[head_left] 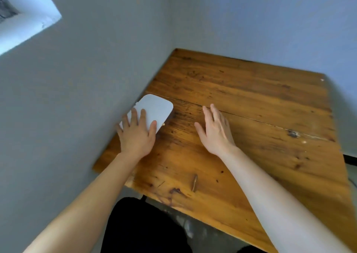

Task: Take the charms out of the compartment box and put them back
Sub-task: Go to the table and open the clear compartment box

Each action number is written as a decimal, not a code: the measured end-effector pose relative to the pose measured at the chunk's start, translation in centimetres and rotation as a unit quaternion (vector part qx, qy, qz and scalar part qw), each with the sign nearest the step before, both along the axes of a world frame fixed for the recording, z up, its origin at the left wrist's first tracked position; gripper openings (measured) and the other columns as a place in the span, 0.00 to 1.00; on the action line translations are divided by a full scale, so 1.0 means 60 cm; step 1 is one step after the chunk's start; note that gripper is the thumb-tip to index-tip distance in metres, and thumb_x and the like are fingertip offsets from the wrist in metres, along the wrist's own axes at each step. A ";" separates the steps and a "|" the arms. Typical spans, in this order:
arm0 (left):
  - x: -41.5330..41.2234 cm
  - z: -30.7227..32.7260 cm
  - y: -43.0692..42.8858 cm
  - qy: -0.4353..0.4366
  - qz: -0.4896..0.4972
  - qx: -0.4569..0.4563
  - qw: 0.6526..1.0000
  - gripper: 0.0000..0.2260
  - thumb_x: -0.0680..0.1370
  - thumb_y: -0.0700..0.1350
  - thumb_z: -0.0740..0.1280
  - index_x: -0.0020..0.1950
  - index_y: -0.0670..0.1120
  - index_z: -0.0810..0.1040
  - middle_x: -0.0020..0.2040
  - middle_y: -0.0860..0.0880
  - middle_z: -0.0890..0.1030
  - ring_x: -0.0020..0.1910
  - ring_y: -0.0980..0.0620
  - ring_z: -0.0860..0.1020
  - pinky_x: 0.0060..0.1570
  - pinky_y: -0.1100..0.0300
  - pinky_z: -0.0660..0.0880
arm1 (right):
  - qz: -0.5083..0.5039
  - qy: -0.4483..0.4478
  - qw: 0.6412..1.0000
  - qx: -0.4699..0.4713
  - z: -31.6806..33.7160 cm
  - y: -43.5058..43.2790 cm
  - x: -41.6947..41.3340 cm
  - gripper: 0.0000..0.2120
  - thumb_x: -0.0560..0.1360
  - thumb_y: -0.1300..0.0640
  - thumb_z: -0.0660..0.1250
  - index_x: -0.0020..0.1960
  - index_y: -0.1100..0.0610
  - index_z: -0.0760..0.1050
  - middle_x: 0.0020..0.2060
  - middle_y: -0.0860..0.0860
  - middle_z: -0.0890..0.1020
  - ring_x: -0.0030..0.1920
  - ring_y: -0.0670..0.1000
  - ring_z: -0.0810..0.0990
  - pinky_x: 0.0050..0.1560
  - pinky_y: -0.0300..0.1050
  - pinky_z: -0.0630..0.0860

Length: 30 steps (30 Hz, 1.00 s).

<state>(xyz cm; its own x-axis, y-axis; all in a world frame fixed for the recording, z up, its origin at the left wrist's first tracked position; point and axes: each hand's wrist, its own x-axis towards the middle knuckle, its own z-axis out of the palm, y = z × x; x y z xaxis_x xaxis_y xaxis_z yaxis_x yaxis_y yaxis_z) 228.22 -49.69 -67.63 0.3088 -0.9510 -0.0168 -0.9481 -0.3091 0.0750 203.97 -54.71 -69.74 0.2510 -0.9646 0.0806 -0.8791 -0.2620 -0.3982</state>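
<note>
Compartment box shut; left hand flat on lid; right hand grip wide, empty.

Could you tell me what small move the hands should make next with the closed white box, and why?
Probably bring the right hand across to the gold clasp and open the lid: the white box is shut, the left hand lies flat on it, and no charms are visible.

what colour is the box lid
Plain white box lid, with a small gold clasp; head view.
</note>
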 end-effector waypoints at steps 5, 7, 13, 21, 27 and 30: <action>-0.006 -0.010 0.062 0.010 -0.131 -0.012 0.991 0.31 0.80 0.65 0.40 0.80 0.52 0.50 0.81 0.46 0.51 0.79 0.39 0.47 0.74 0.37 0.45 | -0.026 -0.117 0.992 0.039 -0.003 0.103 0.009 0.26 0.84 0.50 0.55 0.80 0.53 0.55 0.79 0.54 0.59 0.79 0.53 0.58 0.75 0.51 0.57; -0.004 -0.012 0.082 0.028 -0.188 -0.035 0.981 0.31 0.80 0.65 0.41 0.79 0.53 0.54 0.81 0.47 0.54 0.79 0.42 0.48 0.75 0.39 0.44 | -0.022 -0.133 0.990 0.042 -0.006 0.136 0.012 0.26 0.84 0.53 0.55 0.81 0.51 0.53 0.80 0.51 0.58 0.79 0.51 0.57 0.75 0.48 0.57; 0.004 -0.032 0.133 0.175 -0.151 -0.179 0.956 0.35 0.76 0.71 0.49 0.77 0.51 0.63 0.81 0.46 0.54 0.79 0.47 0.49 0.76 0.46 0.50 | 0.003 -0.121 0.992 0.038 -0.026 0.183 0.026 0.33 0.83 0.58 0.57 0.81 0.47 0.44 0.81 0.48 0.54 0.79 0.51 0.56 0.73 0.44 0.56; 0.030 -0.071 0.163 0.286 -0.123 -0.132 0.941 0.50 0.66 0.79 0.56 0.80 0.55 0.45 0.80 0.55 0.38 0.79 0.53 0.43 0.73 0.55 0.54 | 0.016 -0.070 0.997 -0.035 -0.052 0.191 0.039 0.37 0.83 0.53 0.57 0.80 0.51 0.34 0.80 0.51 0.59 0.78 0.49 0.59 0.77 0.48 0.47; 0.037 -0.074 0.160 0.286 -0.121 -0.148 0.939 0.48 0.65 0.78 0.59 0.79 0.58 0.49 0.80 0.57 0.45 0.79 0.53 0.48 0.71 0.57 0.58 | 0.009 -0.052 0.996 -0.075 -0.065 0.190 0.043 0.41 0.82 0.51 0.59 0.79 0.53 0.29 0.79 0.53 0.63 0.76 0.50 0.63 0.77 0.48 0.49; 0.026 -0.064 0.139 0.297 -0.124 -0.148 0.935 0.47 0.65 0.78 0.61 0.78 0.57 0.54 0.80 0.57 0.49 0.78 0.53 0.52 0.70 0.58 0.59 | -0.036 -0.112 0.992 -0.048 -0.065 0.188 0.044 0.43 0.81 0.52 0.61 0.79 0.48 0.30 0.78 0.52 0.62 0.76 0.52 0.63 0.74 0.47 0.54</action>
<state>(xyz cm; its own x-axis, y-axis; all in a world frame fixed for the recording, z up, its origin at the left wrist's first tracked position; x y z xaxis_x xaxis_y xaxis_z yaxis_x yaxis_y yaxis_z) 229.78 -41.37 -71.45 0.0980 -0.9821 0.1606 -0.7520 0.0327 0.6584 206.58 -43.42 -73.62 0.1469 -0.9647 0.2185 -0.7890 -0.2475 -0.5623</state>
